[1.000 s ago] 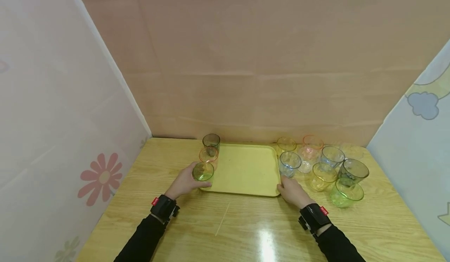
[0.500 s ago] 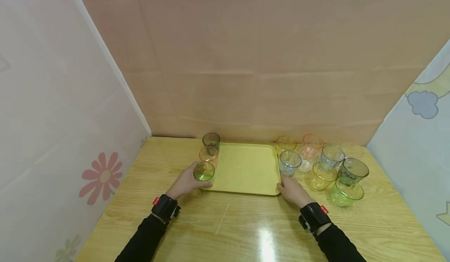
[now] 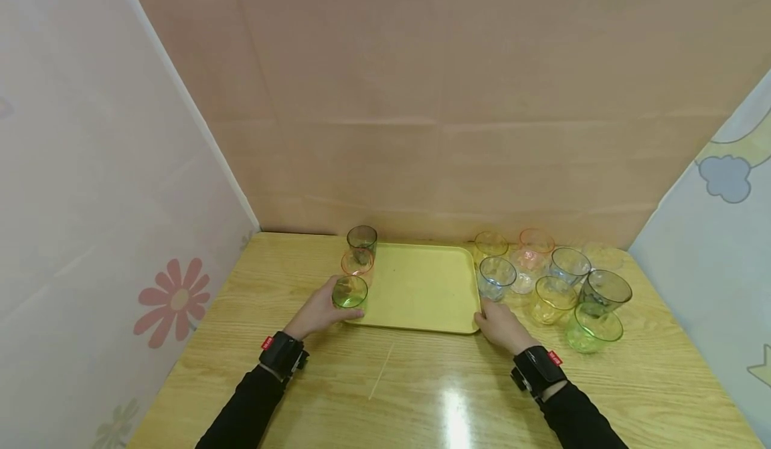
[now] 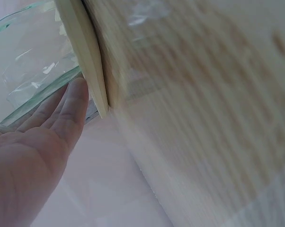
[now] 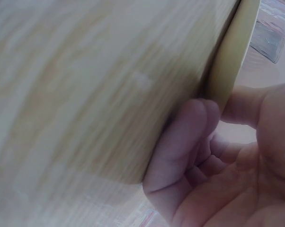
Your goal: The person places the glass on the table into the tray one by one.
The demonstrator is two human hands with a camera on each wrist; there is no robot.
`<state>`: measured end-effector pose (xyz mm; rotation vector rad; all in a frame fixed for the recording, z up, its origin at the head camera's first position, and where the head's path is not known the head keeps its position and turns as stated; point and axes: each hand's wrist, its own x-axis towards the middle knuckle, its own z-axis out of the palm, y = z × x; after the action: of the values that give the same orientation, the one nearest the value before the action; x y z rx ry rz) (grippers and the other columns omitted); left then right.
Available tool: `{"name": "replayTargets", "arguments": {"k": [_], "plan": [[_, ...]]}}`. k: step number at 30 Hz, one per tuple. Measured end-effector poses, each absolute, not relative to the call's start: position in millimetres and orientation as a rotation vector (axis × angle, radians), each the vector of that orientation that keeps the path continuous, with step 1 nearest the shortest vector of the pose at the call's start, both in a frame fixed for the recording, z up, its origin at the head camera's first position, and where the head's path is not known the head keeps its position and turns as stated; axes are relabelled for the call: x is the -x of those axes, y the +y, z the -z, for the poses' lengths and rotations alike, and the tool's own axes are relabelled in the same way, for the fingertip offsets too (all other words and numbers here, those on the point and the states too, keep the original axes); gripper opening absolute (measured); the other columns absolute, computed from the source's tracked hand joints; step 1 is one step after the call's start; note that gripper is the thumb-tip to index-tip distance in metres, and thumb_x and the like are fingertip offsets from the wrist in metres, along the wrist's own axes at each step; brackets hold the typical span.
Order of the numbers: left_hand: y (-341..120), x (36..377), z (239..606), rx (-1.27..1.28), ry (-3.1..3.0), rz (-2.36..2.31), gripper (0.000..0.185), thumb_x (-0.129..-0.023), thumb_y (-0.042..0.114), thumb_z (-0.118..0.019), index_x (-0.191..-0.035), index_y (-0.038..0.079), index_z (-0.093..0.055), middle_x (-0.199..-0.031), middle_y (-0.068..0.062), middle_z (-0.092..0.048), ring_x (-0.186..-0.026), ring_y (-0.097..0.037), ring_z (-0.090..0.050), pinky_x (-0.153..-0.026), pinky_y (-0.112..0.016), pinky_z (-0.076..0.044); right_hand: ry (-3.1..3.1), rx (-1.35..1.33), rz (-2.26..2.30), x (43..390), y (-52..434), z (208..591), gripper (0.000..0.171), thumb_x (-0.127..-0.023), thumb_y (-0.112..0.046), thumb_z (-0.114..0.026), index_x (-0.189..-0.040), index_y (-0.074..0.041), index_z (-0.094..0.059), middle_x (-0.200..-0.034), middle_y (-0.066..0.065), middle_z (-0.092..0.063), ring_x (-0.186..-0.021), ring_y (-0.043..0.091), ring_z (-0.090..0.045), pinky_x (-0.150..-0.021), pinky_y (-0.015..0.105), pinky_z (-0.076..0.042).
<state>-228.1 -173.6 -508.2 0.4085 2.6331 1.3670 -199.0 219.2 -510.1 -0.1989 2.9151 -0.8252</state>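
Observation:
A yellow tray (image 3: 421,292) lies flat on the wooden table (image 3: 385,395). My left hand (image 3: 337,307) rests at its near left corner with straight fingers (image 4: 69,111) along the tray's rim (image 4: 90,61), next to a green glass (image 3: 349,293). An orange glass (image 3: 357,263) and a dark glass (image 3: 361,238) stand behind it along the tray's left edge. My right hand (image 3: 488,316) is at the near right corner. In the right wrist view its curled fingers (image 5: 180,142) and thumb pinch the tray's edge (image 5: 235,52).
Several coloured glasses stand on the table right of the tray, among them a blue glass (image 3: 496,277), a yellow glass (image 3: 553,298), a green glass (image 3: 593,328) and a dark glass (image 3: 604,292). Panels wall the table at the left, back and right.

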Motion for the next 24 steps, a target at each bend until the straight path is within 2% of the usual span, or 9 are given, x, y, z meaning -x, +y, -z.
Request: {"name": "replayTargets", "arguments": {"k": [12, 24], "plan": [[-174.7, 227.7, 509.5, -0.411, 2.626, -1.384, 0.094, -0.073, 0.036, -0.087, -0.146, 0.006, -0.036, -0.133, -0.012, -0.057, -0.119, -0.03, -0.059, -0.097, -0.05, -0.05, 2.903, 0.211, 0.834, 198.1, 219.4, 509.8, 0.014, -0.098, -0.009, -0.049, -0.085, -0.005, -0.046, -0.065, 0.003, -0.038, -0.056, 0.016, -0.038, -0.052, 0.027, -0.031], [-176.0, 228.1, 511.2, -0.406, 2.615, -1.398, 0.091, -0.073, 0.033, -0.088, -0.144, 0.008, -0.037, -0.129, -0.011, -0.058, -0.117, -0.028, -0.058, -0.096, -0.049, -0.051, 2.898, 0.193, 0.838, 198.2, 219.1, 509.2, 0.014, -0.098, -0.009, -0.049, -0.084, -0.005, -0.046, -0.065, 0.004, -0.039, -0.055, 0.017, -0.038, -0.052, 0.028, -0.031]]}}
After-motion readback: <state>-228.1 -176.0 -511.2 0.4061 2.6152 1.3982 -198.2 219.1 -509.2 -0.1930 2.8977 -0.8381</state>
